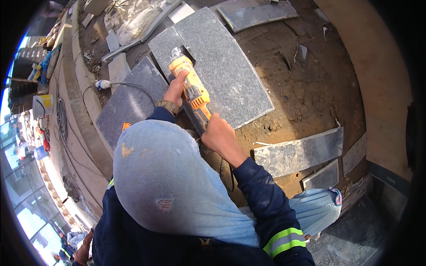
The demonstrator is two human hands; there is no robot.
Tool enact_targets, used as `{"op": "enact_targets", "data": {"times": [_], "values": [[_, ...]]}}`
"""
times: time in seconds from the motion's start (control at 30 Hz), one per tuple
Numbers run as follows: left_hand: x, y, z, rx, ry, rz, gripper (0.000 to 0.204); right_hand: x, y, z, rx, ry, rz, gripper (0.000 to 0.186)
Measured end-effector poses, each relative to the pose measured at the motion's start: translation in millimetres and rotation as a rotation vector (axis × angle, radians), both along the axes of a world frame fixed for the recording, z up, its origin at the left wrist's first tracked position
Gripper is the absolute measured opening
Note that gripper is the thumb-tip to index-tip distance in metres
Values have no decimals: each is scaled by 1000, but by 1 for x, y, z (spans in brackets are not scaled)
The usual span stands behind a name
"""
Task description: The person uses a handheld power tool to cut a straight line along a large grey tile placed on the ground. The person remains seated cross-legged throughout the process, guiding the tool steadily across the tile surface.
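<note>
Both my hands hold a yellow angle grinder (pixel 191 84) over a grey speckled stone slab (pixel 230 75). My left hand (pixel 175 88) wraps around its front body, close to the grinder head at the slab's left edge. Further back, my right hand (pixel 219 135) grips the rear handle. The disc itself is hidden under the guard. My bent knee in pale blue jeans (pixel 164 177) fills the lower middle of the view and hides the ground beneath the tool. A black cord hangs below my right wrist.
A second dark slab (pixel 128 104) lies left of the grinder, by a cable and white plug (pixel 103 84). Narrow stone strips (pixel 297 153) lie on brown dirt at the right. More slabs (pixel 255 13) and plastic sheeting sit at the top. A concrete kerb runs down the left.
</note>
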State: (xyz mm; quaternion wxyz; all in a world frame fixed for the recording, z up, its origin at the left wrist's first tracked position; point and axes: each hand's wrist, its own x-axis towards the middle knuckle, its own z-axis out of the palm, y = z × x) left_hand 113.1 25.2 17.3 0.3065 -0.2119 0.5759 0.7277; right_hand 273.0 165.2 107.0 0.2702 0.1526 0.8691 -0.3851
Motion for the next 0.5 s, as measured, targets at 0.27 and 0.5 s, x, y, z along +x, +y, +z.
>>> {"op": "enact_targets", "data": {"times": [0.27,0.5], "values": [[5,0,5,0,5,-3,48,2,0,7,17,-16,9,33],[9,2,8,20,9,3,47,7,2,10,26,0,20,35]]}}
